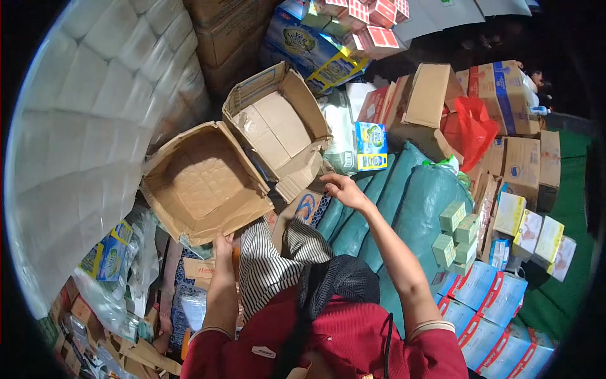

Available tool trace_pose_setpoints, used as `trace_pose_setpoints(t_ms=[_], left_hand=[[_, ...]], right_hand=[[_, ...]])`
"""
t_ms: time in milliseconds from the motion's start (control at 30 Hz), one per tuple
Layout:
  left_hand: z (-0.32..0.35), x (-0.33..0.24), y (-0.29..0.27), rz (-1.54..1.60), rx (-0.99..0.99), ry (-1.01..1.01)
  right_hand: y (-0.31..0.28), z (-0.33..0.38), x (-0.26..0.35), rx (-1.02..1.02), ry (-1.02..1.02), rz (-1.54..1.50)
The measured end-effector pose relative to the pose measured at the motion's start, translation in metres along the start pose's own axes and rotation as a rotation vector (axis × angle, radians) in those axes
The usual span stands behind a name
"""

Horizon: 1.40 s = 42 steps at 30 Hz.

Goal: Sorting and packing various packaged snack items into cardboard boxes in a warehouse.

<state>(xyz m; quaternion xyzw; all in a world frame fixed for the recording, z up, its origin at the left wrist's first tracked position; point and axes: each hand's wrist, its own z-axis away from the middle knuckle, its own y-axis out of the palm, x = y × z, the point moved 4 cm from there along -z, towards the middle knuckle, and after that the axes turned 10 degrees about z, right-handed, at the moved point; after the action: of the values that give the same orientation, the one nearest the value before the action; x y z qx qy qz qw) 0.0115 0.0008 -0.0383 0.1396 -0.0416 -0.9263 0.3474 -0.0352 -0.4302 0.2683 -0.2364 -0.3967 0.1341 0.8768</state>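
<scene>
While the left hand [223, 247] is gripping the lower edge of the near box [208, 183], its fingers partly hidden at the cardboard, the right hand [344, 191] is reaching in just beside the torn flap [302, 180] of the far box [278, 123]. Right fingers are bending loosely, index pointing forward; cannot tell if they're touching the flap. Both boxes are sitting side by side in front of the person, openings facing up, the near one leaning toward the left hand. Striped cloth [271, 259] is showing below the boxes. Green sacks [435, 196] are lying under and beside the right forearm, a blue pack [371, 145] standing beyond them. White bundles [95, 126] are towering at left; a red bag [473, 129] is lying among cartons [522, 161] at upper right.
</scene>
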Motion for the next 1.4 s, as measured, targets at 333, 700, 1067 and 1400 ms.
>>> trace_pose_setpoints(t_ms=[333, 700, 1067, 1400], left_hand=[[0.019, 0.07, 0.049, 0.334, 0.249, -0.268], [0.058, 0.061, 0.065, 0.146, -0.096, -0.381], [0.114, 0.052, 0.129, -0.274, -0.055, -0.366], [0.161, 0.097, 0.235, -0.364, 0.493, -0.856]], right_hand=[[0.002, 0.006, -0.016, -0.04, -0.009, 0.162], [-0.009, 0.032, -0.073, -0.099, 0.15, 0.192], [-0.015, 0.08, -0.107, -0.271, 0.274, 0.091], [-0.062, 0.177, -0.089, -0.523, 0.232, -0.096]])
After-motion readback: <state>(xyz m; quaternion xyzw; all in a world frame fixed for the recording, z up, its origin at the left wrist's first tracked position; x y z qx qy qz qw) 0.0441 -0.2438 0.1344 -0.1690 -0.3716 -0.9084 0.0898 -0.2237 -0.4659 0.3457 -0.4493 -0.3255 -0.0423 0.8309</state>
